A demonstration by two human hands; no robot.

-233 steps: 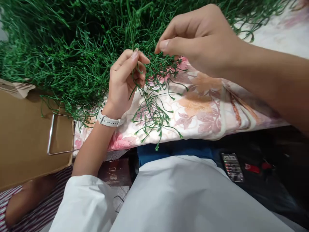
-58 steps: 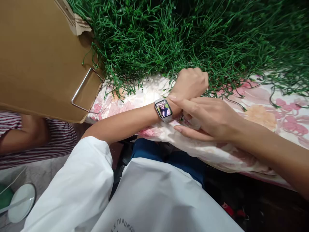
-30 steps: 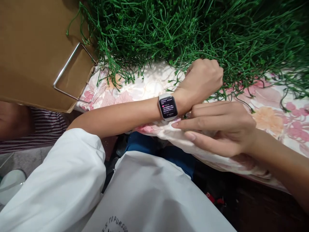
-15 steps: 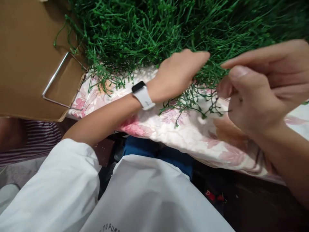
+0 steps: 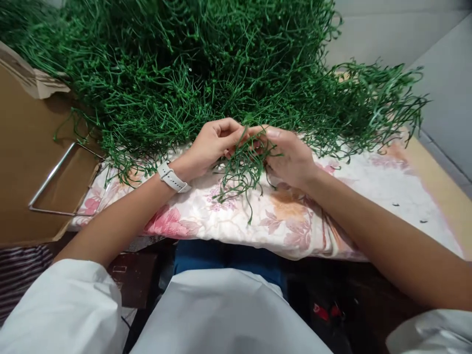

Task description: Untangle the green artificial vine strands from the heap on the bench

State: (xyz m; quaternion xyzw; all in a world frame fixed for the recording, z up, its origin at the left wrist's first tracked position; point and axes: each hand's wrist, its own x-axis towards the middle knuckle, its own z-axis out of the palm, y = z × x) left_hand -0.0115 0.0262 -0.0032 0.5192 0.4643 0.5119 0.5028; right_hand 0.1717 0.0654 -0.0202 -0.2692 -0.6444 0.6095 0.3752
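In the head view a small bunch of thin green stems (image 5: 241, 169) with little forked tips hangs between my two hands over the cloth. My left hand (image 5: 212, 147), with a white watch strap on its wrist, is closed, thumb and forefinger pinching the stems from the left. From the right, my right hand (image 5: 289, 155) pinches the same bunch with its fingertips close to the left ones. Just behind both hands rises a large heap of similar green stems (image 5: 191, 73). Whether the stems are real or artificial I cannot tell.
A flower-patterned cloth (image 5: 354, 211) covers the table. At the left stands a cardboard box (image 5: 22, 157) with a metal wire frame (image 5: 53, 174) against it. Striped fabric (image 5: 22, 275) shows below the box. Small dark bits lie on the cloth at right.
My right hand has come left and down to meet my left hand at the stems. The view has swung to the right, showing the heap's right end and the wall.
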